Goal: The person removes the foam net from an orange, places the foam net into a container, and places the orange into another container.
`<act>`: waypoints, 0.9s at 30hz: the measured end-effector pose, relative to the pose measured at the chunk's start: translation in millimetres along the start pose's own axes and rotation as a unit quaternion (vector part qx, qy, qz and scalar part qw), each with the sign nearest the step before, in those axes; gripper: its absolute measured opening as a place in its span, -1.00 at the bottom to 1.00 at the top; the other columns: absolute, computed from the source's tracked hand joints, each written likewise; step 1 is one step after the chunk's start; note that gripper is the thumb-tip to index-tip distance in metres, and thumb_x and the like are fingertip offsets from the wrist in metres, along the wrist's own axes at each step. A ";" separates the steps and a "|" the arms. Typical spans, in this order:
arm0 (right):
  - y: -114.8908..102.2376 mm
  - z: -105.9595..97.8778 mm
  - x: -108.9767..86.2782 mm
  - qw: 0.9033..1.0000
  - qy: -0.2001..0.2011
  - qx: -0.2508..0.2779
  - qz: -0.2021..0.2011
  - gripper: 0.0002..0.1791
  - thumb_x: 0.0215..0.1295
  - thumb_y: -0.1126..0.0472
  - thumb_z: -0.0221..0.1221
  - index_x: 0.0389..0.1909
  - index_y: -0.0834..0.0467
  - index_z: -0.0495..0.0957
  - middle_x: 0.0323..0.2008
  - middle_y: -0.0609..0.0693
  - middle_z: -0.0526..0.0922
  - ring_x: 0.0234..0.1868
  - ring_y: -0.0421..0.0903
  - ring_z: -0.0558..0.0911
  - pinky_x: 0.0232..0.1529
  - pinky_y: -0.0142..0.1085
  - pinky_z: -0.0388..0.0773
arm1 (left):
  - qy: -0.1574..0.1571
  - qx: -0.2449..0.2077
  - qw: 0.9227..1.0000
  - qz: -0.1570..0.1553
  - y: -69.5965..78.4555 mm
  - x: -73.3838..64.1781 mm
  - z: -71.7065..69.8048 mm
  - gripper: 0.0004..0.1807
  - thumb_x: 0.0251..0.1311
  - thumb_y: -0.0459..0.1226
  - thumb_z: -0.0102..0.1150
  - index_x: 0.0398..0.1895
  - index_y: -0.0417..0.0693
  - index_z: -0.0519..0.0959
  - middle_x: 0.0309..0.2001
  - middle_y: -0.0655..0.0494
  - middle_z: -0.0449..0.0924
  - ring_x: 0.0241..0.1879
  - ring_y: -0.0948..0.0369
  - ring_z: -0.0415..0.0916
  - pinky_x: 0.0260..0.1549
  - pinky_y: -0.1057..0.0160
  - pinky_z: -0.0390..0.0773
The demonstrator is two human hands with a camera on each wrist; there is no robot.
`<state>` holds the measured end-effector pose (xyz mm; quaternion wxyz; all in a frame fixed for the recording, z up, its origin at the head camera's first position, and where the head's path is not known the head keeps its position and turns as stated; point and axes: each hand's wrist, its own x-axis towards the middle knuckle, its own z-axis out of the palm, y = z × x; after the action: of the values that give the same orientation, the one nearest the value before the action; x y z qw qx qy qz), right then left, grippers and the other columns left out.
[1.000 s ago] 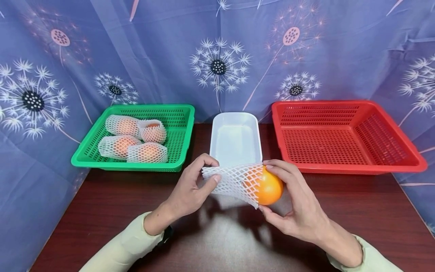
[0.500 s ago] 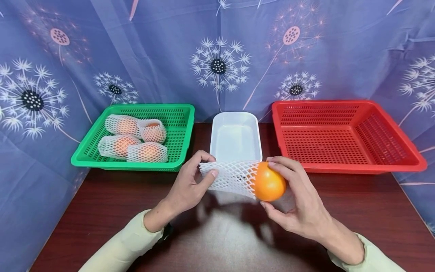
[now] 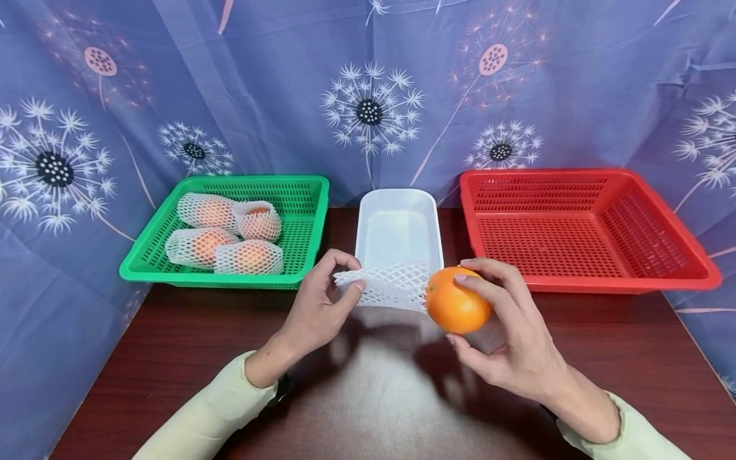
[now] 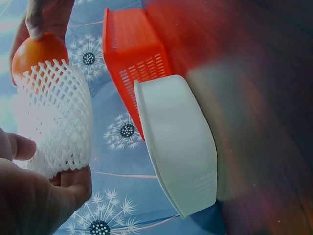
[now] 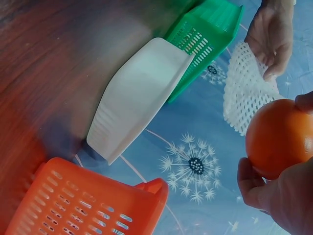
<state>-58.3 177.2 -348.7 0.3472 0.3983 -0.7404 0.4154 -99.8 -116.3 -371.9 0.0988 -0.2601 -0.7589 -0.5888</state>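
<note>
An orange [image 3: 459, 301] is held by my right hand [image 3: 512, 332], thumb below and fingers over its top and far side. My left hand [image 3: 322, 313] pinches the left end of a white foam fruit net [image 3: 393, 285] between thumb and fingers. The net's right end lies right at the orange's left side, and the fruit's stem spot shows there. Both are up in front of the white tray [image 3: 399, 223]. In the left wrist view the net's mouth [image 4: 54, 73] overlaps the orange [image 4: 41, 51]. The right wrist view shows the orange [image 5: 281, 139] large and bare.
At the left stands a green basket [image 3: 310, 281] with several netted fruits [image 3: 250, 257] in it. A red basket [image 3: 621, 284] stands at the right, with the white tray between the two. A blue dandelion-print cloth [image 3: 402, 64] hangs behind the dark wooden table [image 3: 368, 409].
The orange has come out of the foam net toward the right, from partly covered to bare. My left hand has risen slightly, still pinching the net, which now hangs flatter.
</note>
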 end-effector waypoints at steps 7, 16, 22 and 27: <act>3.2 -2.6 -1.5 1.000 0.002 0.008 0.018 -0.30 0.05 0.14 0.41 0.13 0.51 0.50 0.12 0.53 0.47 0.19 0.21 0.50 0.29 -0.36 0.41 | 0.012 0.034 0.999 0.001 -4.4 2.6 3.1 -0.78 0.33 -0.47 0.27 -0.07 -0.05 0.52 -0.12 0.13 0.58 -0.19 0.14 0.54 -0.33 0.22 0.53; 3.7 -3.2 0.9 0.999 0.008 -0.005 0.046 -0.20 0.11 0.02 0.39 0.15 0.57 0.42 0.11 0.55 0.43 0.21 0.17 0.46 0.32 -0.35 0.38 | 0.018 0.031 0.999 0.009 -13.5 5.6 5.6 -0.76 0.32 -0.52 0.25 -0.11 -0.02 0.53 -0.07 0.15 0.58 -0.12 0.17 0.56 -0.26 0.25 0.64; 5.8 -7.1 1.5 0.997 0.005 -0.043 0.067 -0.13 0.05 -0.03 0.39 0.22 0.54 0.45 0.11 0.56 0.41 0.23 0.13 0.41 0.32 -0.37 0.33 | 0.025 0.047 0.998 0.029 -20.3 10.1 6.8 -0.74 0.26 -0.53 0.25 -0.14 -0.01 0.53 -0.06 0.16 0.58 -0.07 0.18 0.53 -0.21 0.26 0.56; 10.1 -9.5 5.2 0.996 0.006 -0.051 0.073 -0.13 -0.10 0.04 0.41 0.22 0.50 0.50 0.09 0.54 0.40 0.19 0.15 0.43 0.32 -0.36 0.33 | 0.028 0.068 0.996 0.041 -26.1 15.3 9.4 -0.73 0.22 -0.54 0.24 -0.16 0.00 0.54 -0.05 0.17 0.61 -0.04 0.19 0.52 -0.14 0.19 0.50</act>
<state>-67.8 187.5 -343.7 0.3400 0.3224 -0.7857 0.4039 -124.6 -107.6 -389.6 0.1613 -0.2668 -0.7831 -0.5381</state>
